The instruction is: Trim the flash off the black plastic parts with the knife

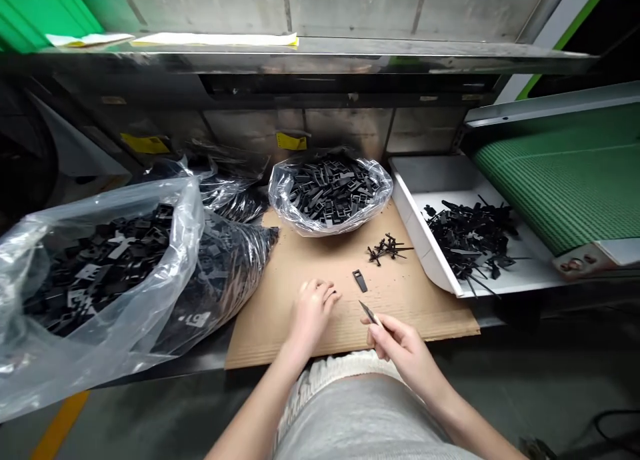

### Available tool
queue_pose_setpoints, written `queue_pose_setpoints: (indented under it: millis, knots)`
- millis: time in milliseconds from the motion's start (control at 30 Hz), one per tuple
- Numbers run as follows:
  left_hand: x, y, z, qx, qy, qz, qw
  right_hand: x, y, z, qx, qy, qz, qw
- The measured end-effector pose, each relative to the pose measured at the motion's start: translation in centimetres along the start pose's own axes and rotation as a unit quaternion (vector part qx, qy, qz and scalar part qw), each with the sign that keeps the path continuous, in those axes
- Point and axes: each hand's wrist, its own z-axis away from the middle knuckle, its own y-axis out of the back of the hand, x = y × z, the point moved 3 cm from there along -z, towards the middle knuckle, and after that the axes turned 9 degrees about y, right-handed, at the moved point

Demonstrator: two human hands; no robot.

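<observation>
My right hand [395, 343] grips a craft knife [371, 313] with a pale handle, its pointed blade aimed up and left over the cardboard sheet [310, 260]. My left hand [314, 308] is low above the cardboard, fingers curled together. A tiny dark bit shows at its fingertips, too small to name. Between and just beyond the hands lies one flat black plastic clip [360, 281] with a square opening at its far end. Farther back is a small heap of thin black sprue scraps [387, 248].
A clear bag of black parts [333, 190] stands at the back of the cardboard. Larger open bags [115, 260] of black parts fill the left. At right, a white tray [425, 237] holds black pieces beside a green conveyor belt [575, 173]. A metal shelf [340, 47] runs above.
</observation>
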Motion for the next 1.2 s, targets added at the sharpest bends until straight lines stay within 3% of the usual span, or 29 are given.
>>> queue_pose_setpoints:
  millis: [67, 167, 333, 433, 567, 767, 933, 1067, 1133, 1200]
  knots:
    - [-1.5, -3.7, -1.3, -0.021, 0.014, -0.032, 0.999, -0.4, 0.4, -0.3, 0.009, 0.046, 0.069, 0.997]
    - [-2.5, -4.9, -2.2, -0.046, 0.026, -0.042, 0.998, -1.0, 1.1, -0.4, 0.019, 0.087, 0.127, 0.988]
    - [1.3, -1.6, 0.4, -0.124, 0.001, 0.048, 0.991, -2.9, 1.8, 0.3, 0.058, 0.142, 0.202, 0.967]
    - [3.9, 0.1, 2.4, -0.158, 0.004, 0.124, 0.98, -4.4, 1.2, 0.6, 0.038, 0.2, 0.247, 0.947]
    - [5.2, 1.4, 3.6, -0.137, -0.011, 0.197, 0.971, -5.6, 0.5, 0.7, 0.022, 0.252, 0.306, 0.918]
    - [5.7, 2.3, 3.9, -0.115, -0.055, 0.192, 0.973, -6.4, 0.3, 0.7, 0.016, 0.282, 0.357, 0.89]
    - [5.7, 2.4, 4.0, -0.122, -0.047, 0.184, 0.974, -6.1, 0.7, 0.3, 0.012, 0.282, 0.365, 0.887]
    - [5.8, 2.4, 4.4, -0.129, -0.019, 0.203, 0.97, -5.9, 2.3, 0.0, 0.096, 0.289, 0.355, 0.884]
    - [5.7, 2.4, 4.3, -0.113, -0.004, 0.202, 0.973, -6.0, 2.8, 0.1, 0.103, 0.297, 0.292, 0.904]
    - [5.7, 2.4, 4.1, -0.105, -0.016, 0.184, 0.977, -6.0, 2.6, 0.0, 0.059, 0.269, 0.21, 0.938]
